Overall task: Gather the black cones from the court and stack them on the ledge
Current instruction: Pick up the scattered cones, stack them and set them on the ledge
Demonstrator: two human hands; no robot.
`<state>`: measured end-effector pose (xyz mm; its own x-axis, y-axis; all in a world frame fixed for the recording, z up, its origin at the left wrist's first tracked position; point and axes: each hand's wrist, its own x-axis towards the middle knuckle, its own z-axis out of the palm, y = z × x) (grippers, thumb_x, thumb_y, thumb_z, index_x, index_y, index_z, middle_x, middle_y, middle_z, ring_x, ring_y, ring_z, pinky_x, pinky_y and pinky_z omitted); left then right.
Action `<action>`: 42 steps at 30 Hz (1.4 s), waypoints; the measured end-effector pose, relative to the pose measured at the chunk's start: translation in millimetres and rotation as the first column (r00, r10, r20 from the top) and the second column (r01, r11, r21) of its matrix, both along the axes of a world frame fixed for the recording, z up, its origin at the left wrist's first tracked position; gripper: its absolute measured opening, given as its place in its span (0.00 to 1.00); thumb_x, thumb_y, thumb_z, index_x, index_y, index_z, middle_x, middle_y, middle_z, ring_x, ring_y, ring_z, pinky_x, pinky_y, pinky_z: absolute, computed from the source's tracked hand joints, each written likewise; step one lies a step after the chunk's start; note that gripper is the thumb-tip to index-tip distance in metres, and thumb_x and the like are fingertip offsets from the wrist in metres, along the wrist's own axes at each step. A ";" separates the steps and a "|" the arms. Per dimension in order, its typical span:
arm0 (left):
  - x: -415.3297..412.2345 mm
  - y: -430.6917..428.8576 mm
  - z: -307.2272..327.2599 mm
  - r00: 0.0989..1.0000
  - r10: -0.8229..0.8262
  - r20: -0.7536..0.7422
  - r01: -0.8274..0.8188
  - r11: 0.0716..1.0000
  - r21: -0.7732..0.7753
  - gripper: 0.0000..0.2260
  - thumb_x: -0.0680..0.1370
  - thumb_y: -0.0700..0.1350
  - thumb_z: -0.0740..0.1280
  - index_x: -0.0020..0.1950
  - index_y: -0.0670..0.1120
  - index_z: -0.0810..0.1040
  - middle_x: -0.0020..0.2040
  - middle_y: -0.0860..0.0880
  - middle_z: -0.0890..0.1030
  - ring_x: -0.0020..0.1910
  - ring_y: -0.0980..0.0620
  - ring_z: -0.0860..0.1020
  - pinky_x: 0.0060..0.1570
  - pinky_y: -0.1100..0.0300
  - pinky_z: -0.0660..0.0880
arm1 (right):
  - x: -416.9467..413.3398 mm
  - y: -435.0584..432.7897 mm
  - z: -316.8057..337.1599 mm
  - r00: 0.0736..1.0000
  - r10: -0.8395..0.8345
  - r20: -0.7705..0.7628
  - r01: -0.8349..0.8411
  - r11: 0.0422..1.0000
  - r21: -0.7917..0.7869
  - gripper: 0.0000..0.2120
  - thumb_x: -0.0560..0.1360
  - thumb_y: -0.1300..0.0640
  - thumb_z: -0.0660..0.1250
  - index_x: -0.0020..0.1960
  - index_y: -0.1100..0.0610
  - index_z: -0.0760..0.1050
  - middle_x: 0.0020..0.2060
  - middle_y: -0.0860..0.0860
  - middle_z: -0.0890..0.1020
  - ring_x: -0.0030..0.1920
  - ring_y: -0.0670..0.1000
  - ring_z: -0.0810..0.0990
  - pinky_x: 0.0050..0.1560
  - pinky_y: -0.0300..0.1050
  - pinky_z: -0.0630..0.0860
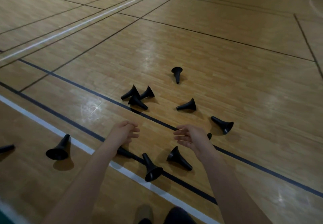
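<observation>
The wooden court floor (pixel 227 57) lies strewn with toppled black cones (pixel 187 105); none are gathered, no ledge shows. Your left hand (pixel 125 132) and right hand (pixel 189 136) hover loosely open, holding nothing.

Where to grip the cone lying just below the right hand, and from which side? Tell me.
Grip the cone on its narrow stem, coming down from above with the right hand. It lies on its side, flared base farther away, tip nearer the person, so the slim stem is exposed on top and probably easiest to pinch.
</observation>
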<state>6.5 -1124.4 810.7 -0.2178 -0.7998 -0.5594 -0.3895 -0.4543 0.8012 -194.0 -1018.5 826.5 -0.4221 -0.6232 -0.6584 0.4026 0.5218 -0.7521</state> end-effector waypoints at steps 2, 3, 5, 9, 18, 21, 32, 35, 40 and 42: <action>-4.4 -20.4 1.9 0.999 -0.033 -0.002 0.033 0.999 0.013 0.11 0.82 0.42 0.57 0.56 0.44 0.78 0.50 0.45 0.83 0.49 0.48 0.82 0.57 0.50 0.75 | -3.0 -19.6 3.0 1.000 -0.012 0.002 0.012 1.000 0.003 0.10 0.80 0.62 0.59 0.50 0.62 0.79 0.47 0.60 0.84 0.46 0.56 0.83 0.48 0.47 0.80; -7.5 -29.1 2.7 0.999 -0.048 -0.006 0.048 0.999 0.016 0.11 0.82 0.42 0.57 0.56 0.44 0.78 0.50 0.45 0.83 0.48 0.48 0.82 0.57 0.50 0.75 | -6.0 -27.4 4.1 1.000 -0.017 0.001 0.017 1.000 0.003 0.10 0.80 0.62 0.59 0.51 0.62 0.79 0.47 0.60 0.84 0.46 0.56 0.83 0.48 0.47 0.80; -17.3 -47.5 3.9 0.996 -0.084 0.005 0.084 0.996 0.009 0.11 0.82 0.43 0.57 0.55 0.45 0.79 0.49 0.46 0.84 0.48 0.48 0.82 0.56 0.51 0.76 | -15.4 -44.1 3.6 0.999 -0.040 0.004 0.040 0.999 0.009 0.10 0.80 0.62 0.58 0.52 0.63 0.78 0.47 0.60 0.84 0.45 0.56 0.83 0.46 0.47 0.80; -46.6 -77.8 7.4 0.993 -0.116 0.033 0.117 0.993 -0.032 0.10 0.82 0.43 0.58 0.55 0.46 0.78 0.49 0.47 0.84 0.47 0.47 0.82 0.52 0.53 0.77 | -41.3 -73.2 -0.4 0.997 -0.070 0.035 0.069 0.997 0.021 0.10 0.80 0.62 0.58 0.52 0.62 0.78 0.42 0.58 0.84 0.43 0.55 0.83 0.45 0.46 0.80; -115.5 -134.4 6.7 0.983 -0.176 0.042 0.179 0.981 -0.072 0.10 0.81 0.41 0.59 0.56 0.44 0.78 0.48 0.45 0.84 0.48 0.45 0.82 0.48 0.54 0.76 | -102.6 -118.0 -6.5 0.986 -0.161 0.042 0.162 0.987 -0.015 0.11 0.80 0.62 0.58 0.54 0.65 0.78 0.42 0.59 0.84 0.40 0.55 0.82 0.44 0.46 0.80; -133.5 -151.9 6.5 0.968 -0.247 0.041 0.249 0.966 -0.062 0.10 0.81 0.41 0.58 0.57 0.43 0.78 0.49 0.45 0.84 0.48 0.45 0.82 0.50 0.53 0.76 | -115.9 -125.7 -6.4 0.978 -0.197 0.066 0.197 0.980 0.010 0.12 0.81 0.63 0.57 0.56 0.65 0.77 0.42 0.59 0.83 0.41 0.55 0.81 0.45 0.47 0.78; -164.2 -247.9 -10.9 0.830 -0.548 0.100 0.552 0.834 -0.007 0.10 0.82 0.43 0.58 0.54 0.45 0.79 0.47 0.48 0.84 0.44 0.50 0.82 0.45 0.56 0.76 | -111.1 -156.6 -27.0 0.845 -0.523 0.111 0.514 0.852 0.097 0.10 0.81 0.62 0.57 0.51 0.63 0.77 0.43 0.59 0.82 0.41 0.54 0.82 0.44 0.46 0.78; -158.2 -266.2 -14.0 0.792 -0.603 0.096 0.603 0.797 0.033 0.10 0.82 0.42 0.58 0.53 0.45 0.79 0.48 0.47 0.83 0.45 0.50 0.82 0.45 0.57 0.77 | -91.9 -160.4 -39.1 0.768 -0.626 0.136 0.616 0.780 0.111 0.11 0.81 0.61 0.58 0.55 0.65 0.77 0.42 0.58 0.83 0.44 0.55 0.82 0.50 0.48 0.78; -148.1 -285.3 -37.8 0.664 -0.741 0.102 0.731 0.672 0.118 0.10 0.82 0.43 0.57 0.54 0.45 0.79 0.48 0.48 0.84 0.48 0.49 0.83 0.51 0.54 0.78 | -44.6 -158.4 -57.8 0.656 -0.739 0.153 0.720 0.674 0.164 0.10 0.81 0.60 0.58 0.54 0.64 0.76 0.46 0.59 0.83 0.48 0.56 0.82 0.50 0.49 0.78; -145.7 -286.8 -49.8 0.621 -0.778 0.097 0.765 0.628 0.142 0.11 0.82 0.43 0.57 0.55 0.45 0.78 0.48 0.48 0.84 0.48 0.49 0.82 0.49 0.55 0.77 | -32.3 -155.0 -67.0 0.626 -0.767 0.138 0.748 0.641 0.171 0.10 0.81 0.60 0.59 0.53 0.64 0.77 0.46 0.59 0.83 0.47 0.56 0.82 0.47 0.48 0.79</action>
<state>-139.2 -1411.2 761.0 -0.6510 -0.3249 -0.6860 -0.7269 0.0066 0.6867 -226.3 -1173.4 759.5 -0.5862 -0.0729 -0.8069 0.8075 0.0284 -0.5892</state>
